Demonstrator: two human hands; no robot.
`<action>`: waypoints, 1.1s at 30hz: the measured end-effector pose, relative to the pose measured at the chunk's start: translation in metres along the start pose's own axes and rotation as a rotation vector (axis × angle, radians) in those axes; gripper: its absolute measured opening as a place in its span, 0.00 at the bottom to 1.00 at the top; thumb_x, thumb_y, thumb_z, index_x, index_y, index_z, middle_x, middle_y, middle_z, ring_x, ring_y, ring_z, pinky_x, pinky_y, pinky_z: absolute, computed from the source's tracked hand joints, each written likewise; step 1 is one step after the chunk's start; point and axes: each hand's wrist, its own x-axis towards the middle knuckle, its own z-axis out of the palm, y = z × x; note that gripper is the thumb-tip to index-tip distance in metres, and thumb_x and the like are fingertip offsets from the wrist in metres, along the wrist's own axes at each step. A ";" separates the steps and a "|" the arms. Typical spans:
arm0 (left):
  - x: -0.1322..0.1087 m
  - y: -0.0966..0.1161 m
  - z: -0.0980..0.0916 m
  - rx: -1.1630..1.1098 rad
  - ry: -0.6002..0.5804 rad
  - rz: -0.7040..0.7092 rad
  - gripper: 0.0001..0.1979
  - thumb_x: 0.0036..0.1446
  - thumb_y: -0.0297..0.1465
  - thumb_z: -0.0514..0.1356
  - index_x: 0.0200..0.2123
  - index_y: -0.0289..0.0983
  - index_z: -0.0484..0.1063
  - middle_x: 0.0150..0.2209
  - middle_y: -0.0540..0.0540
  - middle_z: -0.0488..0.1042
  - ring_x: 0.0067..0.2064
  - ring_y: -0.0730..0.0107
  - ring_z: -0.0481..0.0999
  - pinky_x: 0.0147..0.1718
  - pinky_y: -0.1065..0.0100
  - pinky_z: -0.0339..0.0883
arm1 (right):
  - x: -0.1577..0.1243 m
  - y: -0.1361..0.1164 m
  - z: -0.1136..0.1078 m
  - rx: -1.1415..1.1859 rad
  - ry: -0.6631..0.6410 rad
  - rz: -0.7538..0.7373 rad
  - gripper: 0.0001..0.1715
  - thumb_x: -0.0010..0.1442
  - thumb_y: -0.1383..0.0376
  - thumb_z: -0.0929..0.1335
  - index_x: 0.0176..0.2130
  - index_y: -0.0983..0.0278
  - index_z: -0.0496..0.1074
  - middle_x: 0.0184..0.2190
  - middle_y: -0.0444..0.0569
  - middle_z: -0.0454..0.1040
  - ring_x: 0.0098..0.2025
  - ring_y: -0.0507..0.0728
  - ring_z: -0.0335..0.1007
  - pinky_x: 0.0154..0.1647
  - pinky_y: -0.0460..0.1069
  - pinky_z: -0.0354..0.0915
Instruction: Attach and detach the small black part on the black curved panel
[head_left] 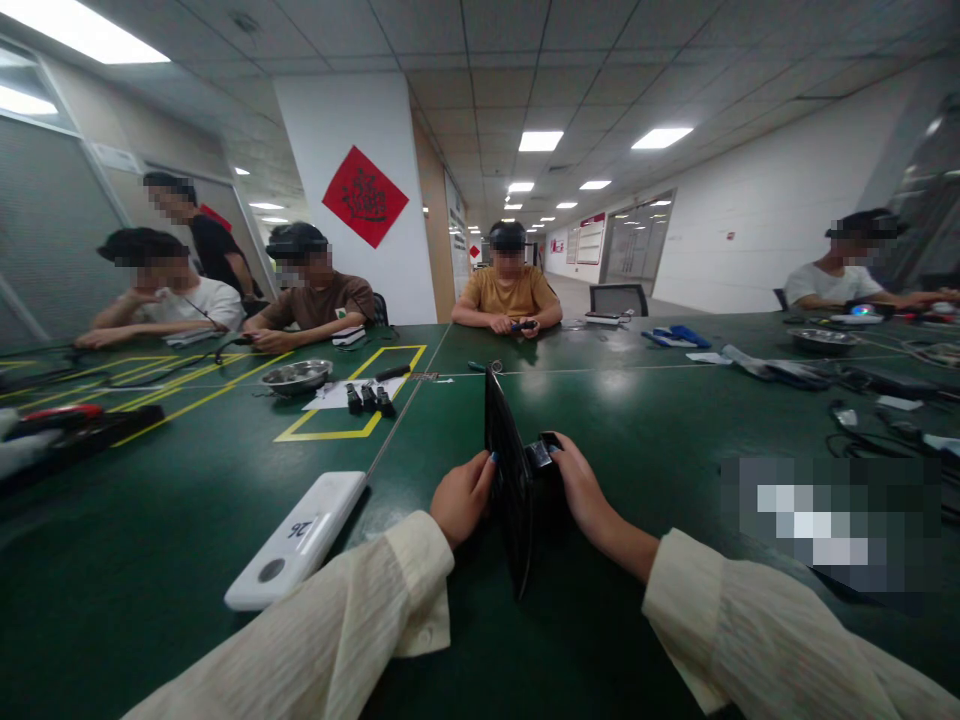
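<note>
A thin black flat panel (pixel 507 470) stands on edge on the dark green table (pixel 187 520), seen nearly edge-on in front of me. My left hand (pixel 461 497) presses against its left face with curled fingers. My right hand (pixel 581 487) grips its right side, the fingers wrapped over a small black block (pixel 541 455) fixed to the panel. Both forearms wear cream sleeves.
A white power bank (pixel 298 540) lies left of my left arm. Further off are a metal bowl (pixel 296 376), small black parts (pixel 367 398) inside yellow tape lines, cables and devices at right (pixel 862 400). Several people sit around the table.
</note>
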 end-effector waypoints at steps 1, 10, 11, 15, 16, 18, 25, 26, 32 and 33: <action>0.000 -0.001 0.000 -0.002 0.004 -0.001 0.20 0.61 0.39 0.38 0.34 0.38 0.67 0.30 0.47 0.73 0.34 0.68 0.73 0.33 0.70 0.61 | 0.000 0.000 0.000 0.004 0.000 -0.007 0.20 0.55 0.56 0.61 0.45 0.61 0.66 0.41 0.46 0.70 0.45 0.58 0.64 0.47 0.51 0.57; -0.001 0.001 -0.001 0.015 -0.016 -0.006 0.23 0.60 0.39 0.38 0.30 0.37 0.69 0.27 0.47 0.73 0.32 0.67 0.73 0.31 0.70 0.61 | -0.001 -0.001 0.000 0.021 -0.006 -0.003 0.20 0.55 0.56 0.61 0.46 0.60 0.66 0.43 0.46 0.70 0.45 0.57 0.64 0.47 0.51 0.58; -0.001 0.002 -0.001 0.015 -0.026 -0.007 0.24 0.60 0.40 0.37 0.29 0.37 0.68 0.26 0.47 0.73 0.31 0.67 0.72 0.30 0.71 0.61 | 0.000 -0.001 0.000 0.023 -0.010 0.000 0.20 0.55 0.56 0.61 0.46 0.60 0.66 0.43 0.46 0.70 0.44 0.57 0.64 0.46 0.51 0.58; -0.002 0.005 0.000 0.041 -0.027 -0.029 0.22 0.61 0.40 0.37 0.31 0.37 0.66 0.27 0.46 0.72 0.31 0.67 0.73 0.30 0.71 0.60 | 0.000 0.001 -0.001 0.026 -0.016 0.005 0.19 0.55 0.57 0.60 0.45 0.60 0.66 0.42 0.46 0.70 0.44 0.57 0.64 0.44 0.50 0.59; -0.002 0.006 0.000 0.057 -0.013 -0.046 0.19 0.61 0.39 0.38 0.33 0.37 0.65 0.28 0.46 0.72 0.32 0.67 0.73 0.31 0.71 0.60 | 0.000 0.001 -0.001 0.023 -0.015 0.004 0.19 0.55 0.57 0.60 0.45 0.60 0.66 0.42 0.46 0.70 0.44 0.57 0.64 0.44 0.50 0.59; -0.003 0.007 0.000 0.094 0.005 -0.077 0.15 0.61 0.37 0.39 0.38 0.38 0.61 0.29 0.46 0.72 0.32 0.67 0.73 0.30 0.71 0.59 | 0.000 0.001 0.000 0.016 -0.014 0.002 0.19 0.55 0.57 0.60 0.45 0.60 0.66 0.42 0.46 0.70 0.44 0.57 0.64 0.45 0.51 0.59; -0.004 0.005 0.001 0.109 -0.003 -0.043 0.13 0.62 0.35 0.38 0.40 0.39 0.59 0.32 0.45 0.72 0.35 0.65 0.73 0.32 0.70 0.59 | -0.001 -0.003 0.000 0.021 -0.021 0.009 0.20 0.55 0.56 0.60 0.45 0.61 0.65 0.42 0.47 0.70 0.45 0.58 0.64 0.46 0.51 0.59; -0.004 0.004 0.002 0.105 0.002 -0.042 0.14 0.61 0.35 0.38 0.41 0.38 0.59 0.33 0.44 0.72 0.36 0.65 0.73 0.33 0.69 0.59 | -0.001 -0.003 0.000 0.021 -0.023 0.007 0.20 0.55 0.56 0.60 0.46 0.61 0.65 0.42 0.47 0.70 0.45 0.58 0.64 0.45 0.51 0.59; -0.006 0.005 0.001 0.096 -0.014 -0.062 0.14 0.61 0.34 0.40 0.44 0.38 0.59 0.35 0.44 0.72 0.39 0.64 0.72 0.37 0.68 0.60 | -0.001 -0.003 0.000 -0.023 0.017 -0.014 0.20 0.55 0.56 0.60 0.45 0.61 0.67 0.41 0.46 0.70 0.45 0.58 0.63 0.47 0.51 0.58; -0.005 0.005 0.001 0.094 -0.017 -0.057 0.14 0.61 0.34 0.40 0.43 0.38 0.60 0.35 0.45 0.72 0.39 0.65 0.73 0.37 0.69 0.60 | -0.001 -0.003 0.000 -0.028 0.022 -0.016 0.20 0.54 0.56 0.60 0.45 0.61 0.67 0.41 0.46 0.70 0.46 0.58 0.63 0.48 0.51 0.57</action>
